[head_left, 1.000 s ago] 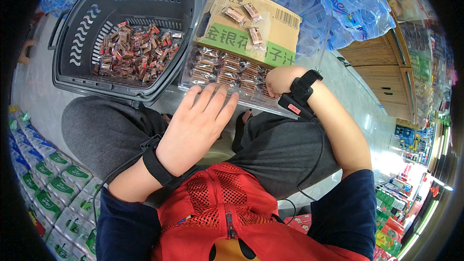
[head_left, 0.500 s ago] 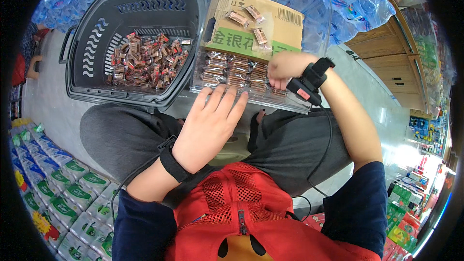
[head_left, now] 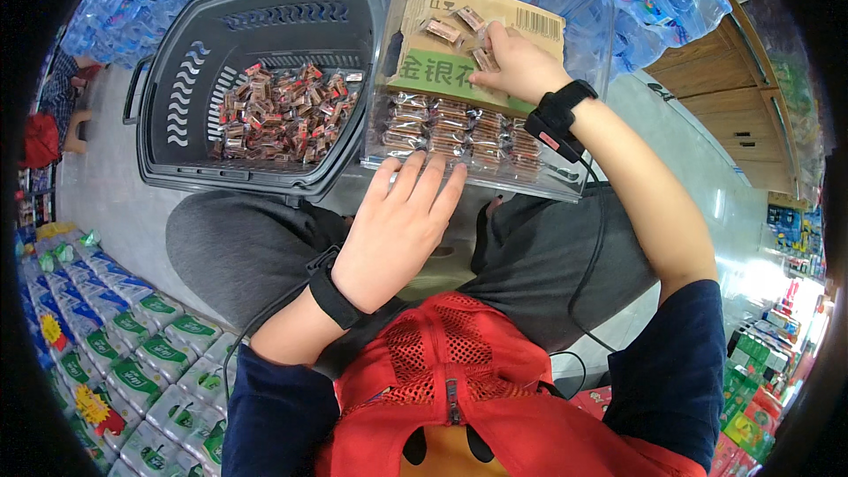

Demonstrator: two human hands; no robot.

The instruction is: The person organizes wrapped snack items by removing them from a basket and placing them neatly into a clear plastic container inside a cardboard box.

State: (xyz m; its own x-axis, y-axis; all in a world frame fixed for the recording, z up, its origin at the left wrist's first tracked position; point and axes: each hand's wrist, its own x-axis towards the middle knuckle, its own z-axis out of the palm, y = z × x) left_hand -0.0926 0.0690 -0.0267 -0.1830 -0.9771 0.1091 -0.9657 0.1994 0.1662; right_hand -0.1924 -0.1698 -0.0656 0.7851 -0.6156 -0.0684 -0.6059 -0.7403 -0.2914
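A clear plastic box (head_left: 594,115) stands before me, holding rows of small wrapped brown bars (head_left: 448,128) along its near side. A printed cardboard piece (head_left: 424,62) lies over its far part, with loose wrapped bars (head_left: 442,32) on top. My right hand (head_left: 523,64) is over the cardboard, thumb and fingers apart around one loose wrapped bar (head_left: 482,59). The hand partly hides this bar, and a firm grip on it is not visible. My left hand (head_left: 402,221) lies with fingers stretched out at the box's near edge, holding nothing.
Left of the box, a dark grey basket (head_left: 256,172) contains a heap of similar wrapped pieces (head_left: 283,115). Packs of blue bottles (head_left: 658,0) stand behind. Wooden cabinets (head_left: 738,115) are at the right, and stacked green-and-white packs (head_left: 146,375) at the lower left.
My right hand has moved from the near right rows of bars up to the loose bars on the cardboard, its fingers spreading. My left hand stays at the box's near edge.
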